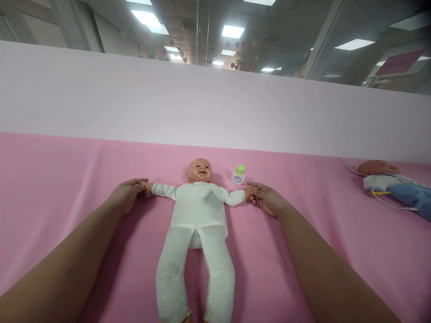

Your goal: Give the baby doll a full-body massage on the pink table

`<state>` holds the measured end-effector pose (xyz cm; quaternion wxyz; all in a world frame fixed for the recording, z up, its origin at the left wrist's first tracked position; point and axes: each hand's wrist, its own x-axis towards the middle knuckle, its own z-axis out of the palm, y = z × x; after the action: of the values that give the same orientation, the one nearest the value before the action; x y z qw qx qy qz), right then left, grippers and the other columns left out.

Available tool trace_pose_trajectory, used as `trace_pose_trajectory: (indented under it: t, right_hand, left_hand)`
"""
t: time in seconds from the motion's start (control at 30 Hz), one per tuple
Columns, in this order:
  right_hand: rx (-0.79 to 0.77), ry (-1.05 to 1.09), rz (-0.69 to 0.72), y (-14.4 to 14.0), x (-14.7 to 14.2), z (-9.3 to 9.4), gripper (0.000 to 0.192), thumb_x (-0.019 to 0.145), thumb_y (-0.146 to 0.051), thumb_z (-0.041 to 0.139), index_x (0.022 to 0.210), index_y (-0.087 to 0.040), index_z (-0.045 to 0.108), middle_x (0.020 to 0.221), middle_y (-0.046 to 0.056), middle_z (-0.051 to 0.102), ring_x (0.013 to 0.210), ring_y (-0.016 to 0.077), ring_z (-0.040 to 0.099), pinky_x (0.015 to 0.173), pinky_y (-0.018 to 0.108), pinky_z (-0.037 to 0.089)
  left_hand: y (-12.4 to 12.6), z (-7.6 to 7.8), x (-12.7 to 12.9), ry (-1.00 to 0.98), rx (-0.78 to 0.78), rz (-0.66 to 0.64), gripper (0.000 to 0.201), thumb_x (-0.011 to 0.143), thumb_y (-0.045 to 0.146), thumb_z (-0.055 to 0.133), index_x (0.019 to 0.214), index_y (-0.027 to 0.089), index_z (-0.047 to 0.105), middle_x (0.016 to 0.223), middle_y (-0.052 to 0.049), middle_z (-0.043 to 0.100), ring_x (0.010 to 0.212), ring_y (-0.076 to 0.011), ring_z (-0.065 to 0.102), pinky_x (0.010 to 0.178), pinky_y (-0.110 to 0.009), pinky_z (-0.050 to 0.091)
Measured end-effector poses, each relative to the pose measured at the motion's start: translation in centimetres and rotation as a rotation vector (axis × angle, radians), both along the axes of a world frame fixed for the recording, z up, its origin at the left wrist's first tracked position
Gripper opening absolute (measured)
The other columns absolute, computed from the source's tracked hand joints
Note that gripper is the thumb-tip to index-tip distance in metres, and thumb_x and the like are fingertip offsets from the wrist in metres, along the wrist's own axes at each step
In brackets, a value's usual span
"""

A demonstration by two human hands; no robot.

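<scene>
A baby doll (198, 211) in a pale white suit lies face up on the pink cloth (67, 179), head away from me, arms spread straight out to both sides. My left hand (129, 194) grips the doll's hand on the left side. On the other side my right hand (266, 197) pinches the doll's other hand. A small white bottle with a green cap (239, 175) stands upright just beyond my right hand, beside the doll's head.
A second doll (393, 181) in blue clothes lies at the far right with a thin white cord around it. A pale partition wall (215, 103) rises behind the pink surface.
</scene>
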<state>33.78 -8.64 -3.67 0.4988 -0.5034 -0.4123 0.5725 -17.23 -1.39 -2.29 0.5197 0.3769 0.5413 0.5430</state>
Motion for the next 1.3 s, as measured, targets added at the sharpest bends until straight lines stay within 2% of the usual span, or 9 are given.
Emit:
trace_pose_trajectory:
  t: [0.13,0.37,0.5,0.63,0.77,0.83,0.93,1.03,1.3]
  right_hand:
    - [0.027,0.066,0.086,-0.1,0.7,-0.2,0.038,0.078,-0.029,0.09,0.113,-0.025,0.075,0.107,0.006,0.072,0.092,0.0175,0.067,0.084,0.029,0.059]
    - [0.047,-0.084,0.006,-0.2,-0.4,0.0,0.042,0.07,-0.046,0.095,0.081,-0.021,0.063,0.068,-0.004,0.058,0.056,0.0082,0.046,0.053,0.022,0.039]
    - [0.015,-0.19,-0.111,-0.1,-1.4,0.3,0.045,0.081,-0.054,0.084,0.073,-0.021,0.053,0.059,-0.005,0.049,0.05,0.0083,0.038,0.047,0.023,0.029]
    - [-0.027,-0.201,-0.191,0.2,-1.8,0.6,0.028,0.093,-0.042,0.071,0.079,-0.022,0.057,0.061,-0.004,0.049,0.047,0.0082,0.035,0.044,0.023,0.027]
    - [-0.051,-0.162,-0.16,0.1,-1.4,0.7,0.011,0.092,-0.03,0.069,0.097,-0.021,0.067,0.068,-0.001,0.057,0.048,0.0084,0.038,0.043,0.022,0.03]
    - [-0.034,-0.078,-0.079,-0.1,-0.8,0.6,0.014,0.09,-0.026,0.071,0.102,-0.019,0.071,0.075,0.001,0.062,0.054,0.0098,0.047,0.048,0.023,0.04]
    - [0.015,0.069,0.045,-0.4,0.2,0.3,0.021,0.086,-0.024,0.076,0.106,-0.019,0.075,0.089,0.005,0.069,0.076,0.0149,0.062,0.071,0.027,0.056]
    - [0.039,0.093,0.075,-0.4,0.8,-0.1,0.025,0.084,-0.03,0.082,0.107,-0.022,0.076,0.099,0.006,0.071,0.09,0.0189,0.067,0.087,0.032,0.058]
    - [0.053,0.048,0.201,-0.6,0.9,0.3,0.042,0.074,-0.033,0.093,0.112,-0.021,0.078,0.102,0.006,0.073,0.095,0.0199,0.067,0.091,0.033,0.057]
  left_hand:
    - [0.1,-0.2,-0.3,0.002,0.019,-0.022,0.028,0.069,0.006,0.079,0.095,0.012,0.075,0.08,-0.008,0.075,0.063,-0.016,0.072,0.064,-0.025,0.065]
    - [-0.1,-0.3,-0.5,0.079,0.025,-0.059,0.021,0.071,0.027,0.087,0.08,0.016,0.071,0.075,-0.007,0.073,0.064,-0.0182,0.07,0.058,-0.025,0.061]
    - [-0.1,-0.4,-0.4,0.092,0.011,-0.017,0.018,0.075,0.028,0.085,0.078,0.016,0.072,0.072,-0.004,0.069,0.06,-0.0158,0.066,0.056,-0.024,0.06]
    - [0.0,-0.3,-0.1,0.06,-0.014,0.03,0.003,0.081,0.016,0.074,0.084,0.013,0.074,0.074,-0.007,0.072,0.06,-0.0162,0.069,0.059,-0.025,0.063]
    - [-0.1,0.2,0.3,0.032,-0.049,0.026,0.012,0.082,0.005,0.065,0.088,0.011,0.074,0.078,-0.011,0.075,0.06,-0.0162,0.071,0.063,-0.026,0.065]
    - [-0.2,0.4,0.4,0.018,-0.053,0.009,0.017,0.079,0.001,0.065,0.091,0.011,0.073,0.081,-0.011,0.076,0.063,-0.0167,0.072,0.066,-0.026,0.065]
    - [-0.4,0.6,0.4,-0.009,-0.049,-0.009,0.022,0.076,-0.001,0.069,0.092,0.012,0.073,0.085,-0.01,0.077,0.069,-0.0174,0.075,0.069,-0.026,0.066]
    - [-0.5,0.6,0.2,-0.022,-0.035,-0.031,0.022,0.074,0.001,0.074,0.092,0.014,0.073,0.083,-0.009,0.076,0.067,-0.0171,0.074,0.069,-0.027,0.065]
    - [-0.8,0.8,0.1,-0.018,0.023,-0.131,0.018,0.071,0.011,0.084,0.086,0.013,0.073,0.071,-0.006,0.071,0.057,-0.0133,0.065,0.054,-0.021,0.057]
